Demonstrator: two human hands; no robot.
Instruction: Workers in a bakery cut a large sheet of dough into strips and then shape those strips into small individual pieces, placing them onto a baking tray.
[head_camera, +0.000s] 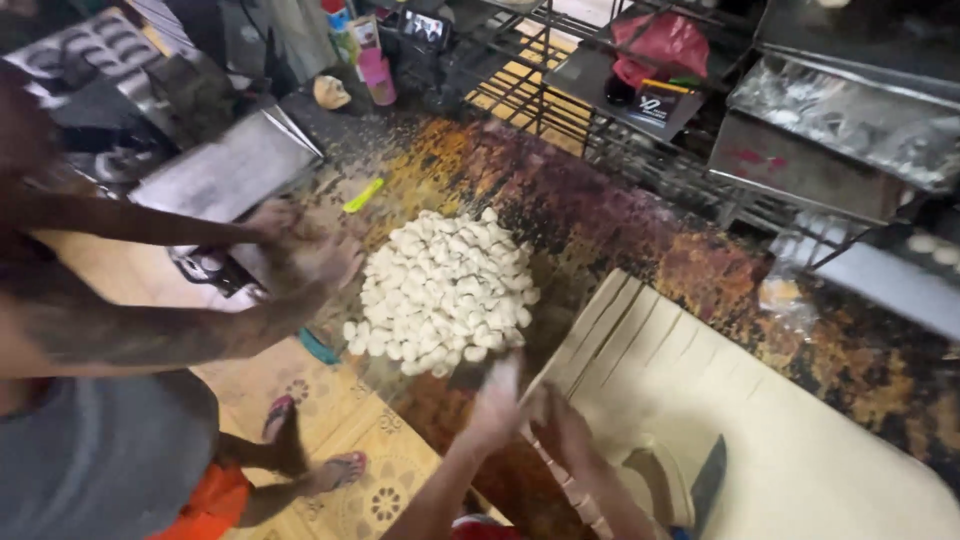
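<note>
1. Grip state: my left hand (497, 395) is motion-blurred, fingers look loosely closed around a pale dough piece, but I cannot tell for sure. My right hand (565, 430) rests on the near edge of the dough sheet (800, 450); whether it pinches anything, I cannot tell.
2. Dough sheet lies flat to the right of my right hand, pale, scored into long strips (620, 335) running away from both hands.
3. Pile of cut dough pieces (445, 290) sits just beyond my left hand, heaped on the dark mottled surface (620, 220), small white chunks touching one another.
4. Handling, my judgement: dough is soft, light, pliable, probably a bit tacky; strips would stretch or tear if lifted by one end. Best taken low, near the cut end, with fingertips, little squeeze. Pieces in the pile are light and easy to deform.
5. Dark scraper-like blade (708, 480) stands in the sheet, right of my right hand.
6. Another person's hands (310, 250) work at the far-left side of the pile, well apart from mine; a yellow-green tool (363, 195) lies beyond them.
7. Metal tray (225, 170) further left; wire rack (640, 110) with trays across the surface.
</note>
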